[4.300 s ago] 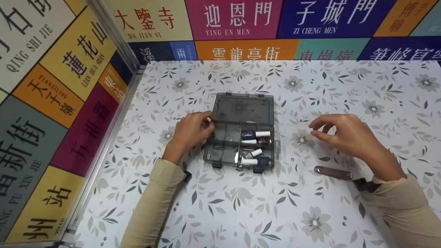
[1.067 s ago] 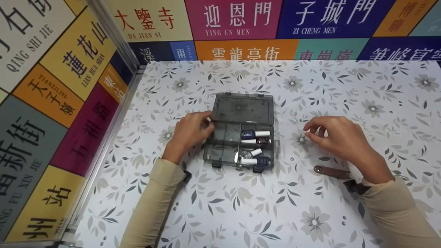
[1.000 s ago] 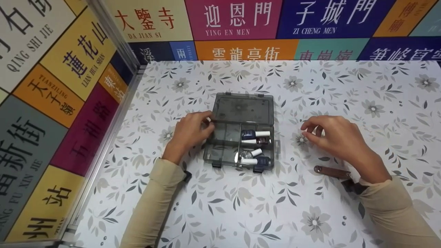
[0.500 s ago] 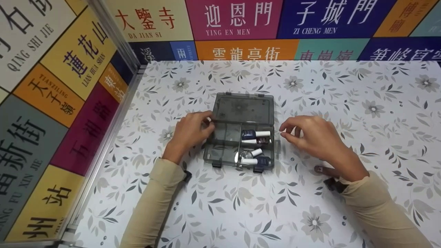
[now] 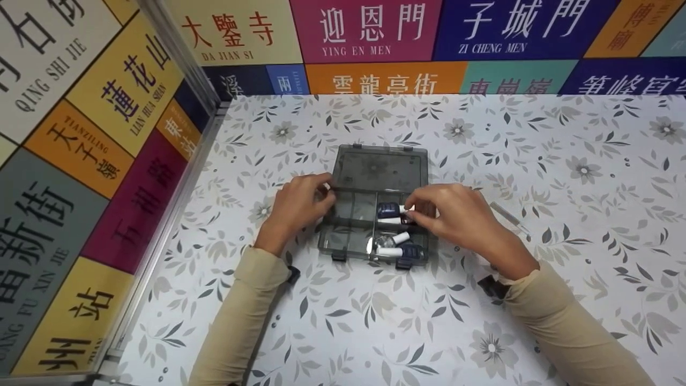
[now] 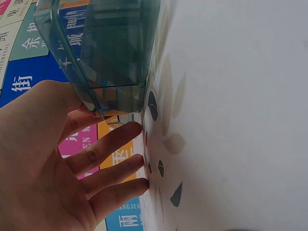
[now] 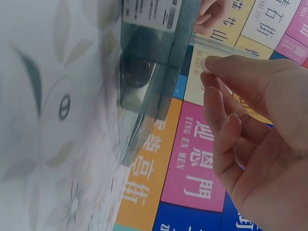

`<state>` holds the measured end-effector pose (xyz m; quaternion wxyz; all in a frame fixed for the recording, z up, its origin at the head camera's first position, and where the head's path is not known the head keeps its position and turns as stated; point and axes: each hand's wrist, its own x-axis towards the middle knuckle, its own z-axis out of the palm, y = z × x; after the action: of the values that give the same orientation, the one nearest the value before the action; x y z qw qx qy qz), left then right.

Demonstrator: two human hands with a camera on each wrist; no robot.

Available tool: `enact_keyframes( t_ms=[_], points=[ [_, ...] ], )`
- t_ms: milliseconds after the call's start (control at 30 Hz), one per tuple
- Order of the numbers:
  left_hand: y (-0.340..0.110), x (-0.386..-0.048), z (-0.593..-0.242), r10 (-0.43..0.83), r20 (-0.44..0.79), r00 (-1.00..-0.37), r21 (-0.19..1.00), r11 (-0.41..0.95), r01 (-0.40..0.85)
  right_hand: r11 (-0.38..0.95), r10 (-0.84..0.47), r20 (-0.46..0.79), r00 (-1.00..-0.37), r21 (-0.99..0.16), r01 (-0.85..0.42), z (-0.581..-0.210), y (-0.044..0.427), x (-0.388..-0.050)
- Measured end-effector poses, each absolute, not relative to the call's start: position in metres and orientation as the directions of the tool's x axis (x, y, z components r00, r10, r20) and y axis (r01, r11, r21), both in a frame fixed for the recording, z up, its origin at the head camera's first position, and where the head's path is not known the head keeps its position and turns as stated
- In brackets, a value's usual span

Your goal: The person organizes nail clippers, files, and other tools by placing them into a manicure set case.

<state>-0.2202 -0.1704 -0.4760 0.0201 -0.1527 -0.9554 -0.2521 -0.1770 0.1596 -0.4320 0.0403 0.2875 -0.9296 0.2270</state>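
Observation:
A smoky clear divided box [image 5: 362, 206] lies with its lid [image 5: 380, 169] laid back. Its right compartments hold a dark blue bottle [image 5: 388, 209], a dark bottle [image 5: 407, 219] partly hidden by fingers, a clear bottle [image 5: 385, 241] and another blue bottle [image 5: 411, 250], all with white caps. My left hand [image 5: 297, 206] touches the box's left side; the left wrist view shows its fingers [image 6: 115, 144] spread, tips at the table. My right hand [image 5: 461, 214] hovers over the right compartments, thumb and forefinger around the upper cap. In the right wrist view nothing shows in the right hand [image 7: 260, 125].
A thin pale object [image 5: 510, 218] lies on the flower-patterned table [image 5: 402, 321] beyond my right wrist. Panels with large characters stand along the back [image 5: 370, 29] and left [image 5: 139, 96] of the table.
My right hand has moved left from beside the box to over its bottles. The thin pale object has come into view, and the brown clipper is now hidden by my right arm. My left hand stays put.

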Motion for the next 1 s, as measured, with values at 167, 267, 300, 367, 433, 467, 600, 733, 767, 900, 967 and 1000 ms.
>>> enact_keyframes(
  t_ms=[167, 267, 300, 367, 433, 467, 600, 733, 767, 900, 967, 1000],
  points=[
    [-0.170, -0.220, -0.476, 0.282, 0.108, -0.953, 0.477, 0.827, 0.299, 0.718, -0.527, 0.219, -0.821, -0.402, -0.568, -0.433, 0.151, -0.178],
    [-0.169, -0.220, -0.476, 0.278, 0.100, -0.955, 0.474, 0.831, 0.291, 0.714, -0.529, 0.213, -0.821, -0.411, -0.566, -0.434, 0.146, -0.178],
    [-0.169, -0.220, -0.476, 0.276, 0.099, -0.956, 0.472, 0.833, 0.289, 0.713, -0.530, 0.209, -0.822, -0.415, -0.565, -0.434, 0.144, -0.178],
    [-0.169, -0.220, -0.476, 0.271, 0.095, -0.958, 0.470, 0.836, 0.284, 0.710, -0.532, 0.201, -0.822, -0.423, -0.563, -0.434, 0.140, -0.178],
    [-0.170, -0.220, -0.476, 0.270, 0.096, -0.958, 0.469, 0.837, 0.283, 0.705, -0.537, 0.197, -0.821, -0.430, -0.564, -0.434, 0.137, -0.179],
    [-0.170, -0.220, -0.476, 0.270, 0.097, -0.958, 0.468, 0.837, 0.283, 0.701, -0.539, 0.195, -0.819, -0.436, -0.565, -0.434, 0.135, -0.179],
    [-0.170, -0.220, -0.477, 0.269, 0.098, -0.958, 0.469, 0.837, 0.283, 0.687, -0.547, 0.192, -0.815, -0.453, -0.568, -0.435, 0.127, -0.180],
    [-0.170, -0.220, -0.476, 0.268, 0.095, -0.959, 0.468, 0.838, 0.280, 0.685, -0.548, 0.195, -0.813, -0.454, -0.570, -0.437, 0.120, -0.180],
    [-0.170, -0.220, -0.476, 0.267, 0.094, -0.959, 0.468, 0.838, 0.279, 0.684, -0.549, 0.197, -0.813, -0.453, -0.571, -0.438, 0.119, -0.181],
    [-0.170, -0.221, -0.476, 0.271, 0.089, -0.959, 0.473, 0.836, 0.280, 0.678, -0.550, 0.197, -0.811, -0.462, -0.572, -0.440, 0.115, -0.182],
    [-0.170, -0.221, -0.476, 0.274, 0.087, -0.958, 0.473, 0.835, 0.282, 0.676, -0.552, 0.197, -0.810, -0.463, -0.574, -0.441, 0.114, -0.183],
    [-0.170, -0.221, -0.476, 0.276, 0.087, -0.957, 0.472, 0.835, 0.284, 0.675, -0.554, 0.197, -0.809, -0.462, -0.575, -0.441, 0.113, -0.183]
  ],
)
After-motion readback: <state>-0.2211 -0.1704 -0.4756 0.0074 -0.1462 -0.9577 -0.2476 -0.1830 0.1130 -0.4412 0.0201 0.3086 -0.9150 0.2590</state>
